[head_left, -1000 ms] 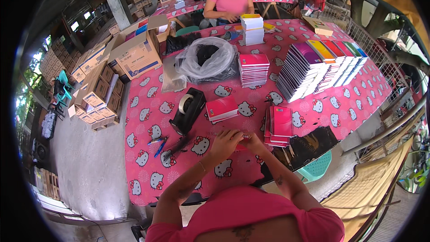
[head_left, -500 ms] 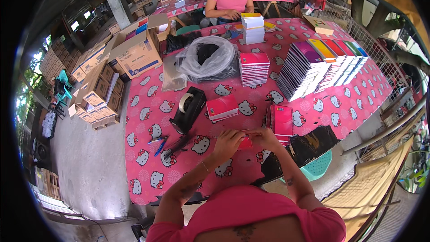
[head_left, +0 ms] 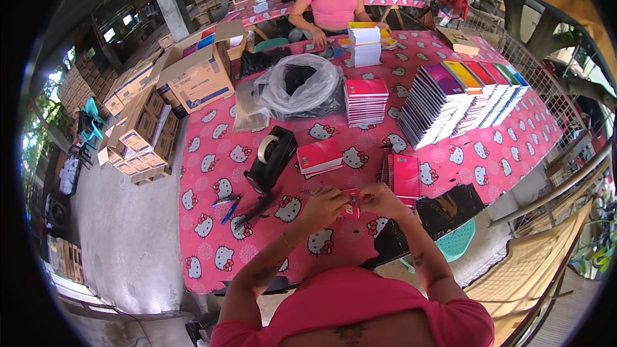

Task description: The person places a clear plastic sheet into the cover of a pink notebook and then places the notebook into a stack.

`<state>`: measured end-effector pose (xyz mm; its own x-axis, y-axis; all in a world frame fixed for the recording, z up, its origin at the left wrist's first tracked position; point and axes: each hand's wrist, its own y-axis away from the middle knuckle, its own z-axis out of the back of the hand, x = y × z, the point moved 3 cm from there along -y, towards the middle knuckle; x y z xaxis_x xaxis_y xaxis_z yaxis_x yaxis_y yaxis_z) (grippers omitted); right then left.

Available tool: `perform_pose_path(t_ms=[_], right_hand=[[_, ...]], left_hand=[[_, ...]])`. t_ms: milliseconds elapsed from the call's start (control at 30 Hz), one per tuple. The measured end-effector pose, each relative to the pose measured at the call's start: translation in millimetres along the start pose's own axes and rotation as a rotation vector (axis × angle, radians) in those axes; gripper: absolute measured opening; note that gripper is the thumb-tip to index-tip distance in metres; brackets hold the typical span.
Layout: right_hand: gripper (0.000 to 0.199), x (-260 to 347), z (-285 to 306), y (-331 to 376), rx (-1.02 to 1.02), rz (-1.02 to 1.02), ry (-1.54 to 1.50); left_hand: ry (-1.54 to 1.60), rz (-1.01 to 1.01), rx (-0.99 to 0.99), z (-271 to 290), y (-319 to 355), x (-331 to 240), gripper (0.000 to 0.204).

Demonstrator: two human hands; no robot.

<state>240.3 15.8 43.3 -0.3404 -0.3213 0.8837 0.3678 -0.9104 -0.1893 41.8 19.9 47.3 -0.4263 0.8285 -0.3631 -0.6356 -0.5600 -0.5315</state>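
A small pink-red notebook (head_left: 350, 204) is between my hands, just above the table's near part. My left hand (head_left: 325, 208) is closed on its left side. At the notebook's right edge my right hand (head_left: 379, 200) has its fingers pinched together; what is between them is too small to make out. Right beside that hand lies a stack of pink spiral notebooks (head_left: 405, 177). Ahead of my left hand is a short pile of pink notebooks or covers (head_left: 320, 155). Dark coiled wires (head_left: 252, 213) lie on the tablecloth left of my left hand.
A black tape dispenser (head_left: 272, 157) and blue pens (head_left: 230, 209) lie at left. Beyond are a clear plastic bag (head_left: 299, 87), notebook stacks (head_left: 366, 104), coloured spiral notebooks (head_left: 459, 99) and cartons (head_left: 196, 77). A torn black board (head_left: 450, 207) overhangs the near right edge. A co-worker (head_left: 331, 0) sits opposite.
My right hand has shifted slightly down at the notebook's right edge, and more of the notebook shows between my hands. The co-worker's hands have moved apart around the white stack.
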Motion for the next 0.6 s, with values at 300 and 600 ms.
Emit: perform_pose_path(t_ms=[300,600], right_hand=[[0.019,34.8,-6.1,7.1,-0.335,-0.037,-0.173],[0.05,42.8,50.8,35.4,-0.512,-0.028,0.409]], left_hand=[[-0.051,0.047,-0.003,21.0,-22.5,-24.2,0.019],[0.1,0.335,-0.148,-9.9,-3.6,38.0,0.046]])
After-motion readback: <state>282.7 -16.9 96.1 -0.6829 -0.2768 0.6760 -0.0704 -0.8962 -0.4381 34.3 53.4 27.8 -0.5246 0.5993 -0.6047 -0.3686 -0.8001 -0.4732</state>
